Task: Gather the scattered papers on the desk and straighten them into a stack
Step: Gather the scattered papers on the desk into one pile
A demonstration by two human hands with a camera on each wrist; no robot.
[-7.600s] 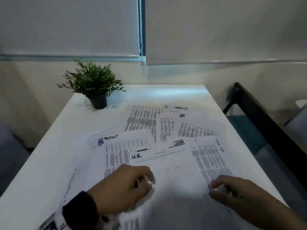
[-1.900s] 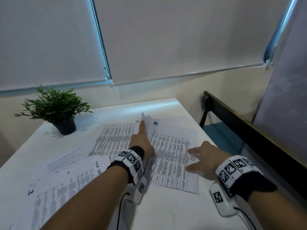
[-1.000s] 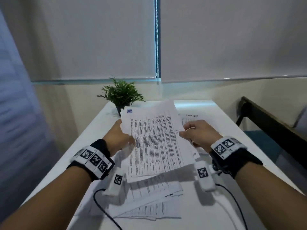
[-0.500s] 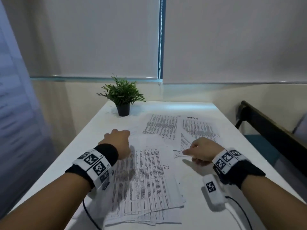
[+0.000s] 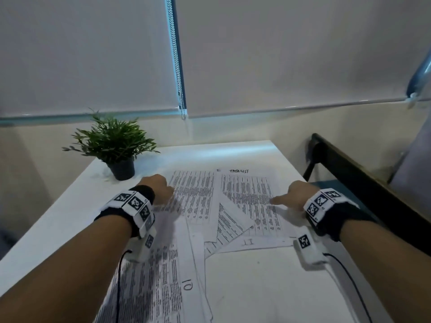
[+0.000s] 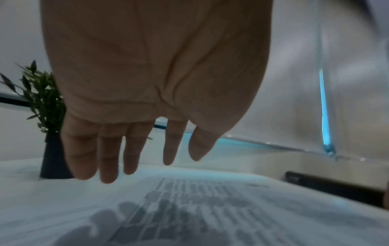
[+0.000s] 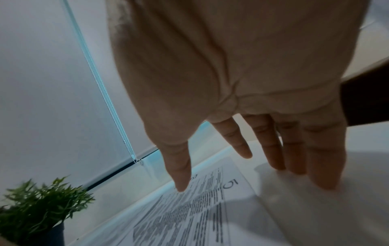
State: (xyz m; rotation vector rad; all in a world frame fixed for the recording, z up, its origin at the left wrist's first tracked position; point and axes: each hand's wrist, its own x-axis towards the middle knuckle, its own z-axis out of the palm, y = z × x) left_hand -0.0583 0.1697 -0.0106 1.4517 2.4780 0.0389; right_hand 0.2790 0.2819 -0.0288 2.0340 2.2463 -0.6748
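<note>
White worktop [image 5: 70,206] under two drawn blinds; one potted plant [image 5: 114,148] upper left. Printed papers [image 5: 247,197] overlap mid-frame, count unclear. Left hand [image 5: 158,186] and right hand [image 5: 295,194] reach forward. Wrist views show both hands' fingers straight, spread, holding nothing; right fingertips [image 7: 324,183] touch worktop.

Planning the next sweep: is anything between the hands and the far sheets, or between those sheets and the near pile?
Nothing visible. Left hand and right hand are at the far sheets; potted plant stands aside, left. Near pile adjoins.
</note>
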